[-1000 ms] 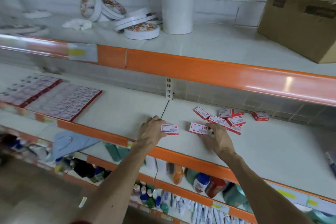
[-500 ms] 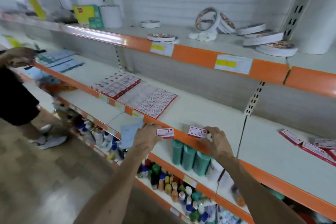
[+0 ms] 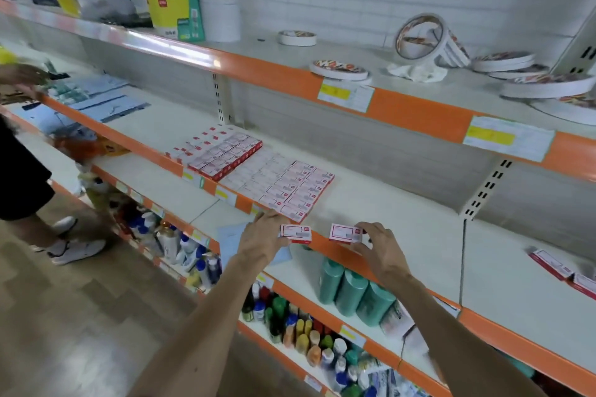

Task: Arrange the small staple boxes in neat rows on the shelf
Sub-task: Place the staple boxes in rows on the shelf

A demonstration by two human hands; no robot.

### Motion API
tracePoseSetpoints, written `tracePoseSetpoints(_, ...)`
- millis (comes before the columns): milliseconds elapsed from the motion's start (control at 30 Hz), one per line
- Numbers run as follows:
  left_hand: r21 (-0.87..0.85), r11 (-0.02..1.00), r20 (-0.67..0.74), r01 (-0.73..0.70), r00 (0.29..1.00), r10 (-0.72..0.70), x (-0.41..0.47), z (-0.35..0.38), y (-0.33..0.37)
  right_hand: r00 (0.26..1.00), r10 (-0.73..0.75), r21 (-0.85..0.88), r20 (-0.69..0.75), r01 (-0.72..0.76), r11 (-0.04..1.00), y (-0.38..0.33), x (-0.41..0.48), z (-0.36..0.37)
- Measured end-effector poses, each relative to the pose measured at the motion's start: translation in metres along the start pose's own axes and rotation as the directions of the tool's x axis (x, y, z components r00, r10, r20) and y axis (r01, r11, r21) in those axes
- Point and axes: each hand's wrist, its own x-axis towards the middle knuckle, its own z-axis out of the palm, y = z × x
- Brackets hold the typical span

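Note:
My left hand pinches a small red-and-white staple box over the orange front edge of the middle shelf. A second staple box is held by my right hand just to the right of the first. Both boxes hover in front of the near corner of a flat block of staple boxes laid in rows. Another block of rows lies further left. A few loose boxes lie at the far right of the shelf.
Another person stands at the left, a hand on the shelf edge. Tape rolls and a yellow box sit on the upper shelf. Green bottles and small paint bottles fill the lower shelves.
Both hands carried their boxes leftward from the loose pile to the near corner of the arranged rows. The view swung left, and the loose pile now sits at the far right.

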Motion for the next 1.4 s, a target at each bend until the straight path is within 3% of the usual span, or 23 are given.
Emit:
tracePoseSetpoints(267,0.106,0.987,0.099,-0.117,0.989,0.107,0.082,-0.01,0.027,0.998,0.0,0.064,0.061,-0.004,0.998,0.021,0.066,-0.012)
tracePoseSetpoints(567,0.047,0.972,0.196,-0.231,0.956,0.218,0.129,-0.004,0.024,0.991,0.133,0.095,0.025,-0.135,0.986,0.035,0.077,-0.003)
tracePoseSetpoints(800,-0.061,0.951,0.307,-0.303,0.901,0.307,0.138,0.008,0.002,0.961,0.278,0.067,0.015,-0.278,0.958,0.011,0.061,0.017)
tracePoseSetpoints(933,-0.027,0.913,0.327,-0.408,0.859,0.393,0.137,0.015,-0.007,0.94,0.336,-0.002,0.056,-0.336,0.942,-0.004,0.046,0.024)
tracePoseSetpoints(1133,0.004,0.877,0.375,-0.48,0.814,0.444,0.14,0.018,-0.013,0.931,0.36,-0.019,0.056,-0.36,0.933,-0.015,0.039,0.027)
tracePoseSetpoints(1400,0.005,0.865,0.354,-0.502,0.809,0.468,0.138,0.02,-0.016,0.92,0.373,0.013,0.124,-0.377,0.926,-0.032,0.038,0.029)
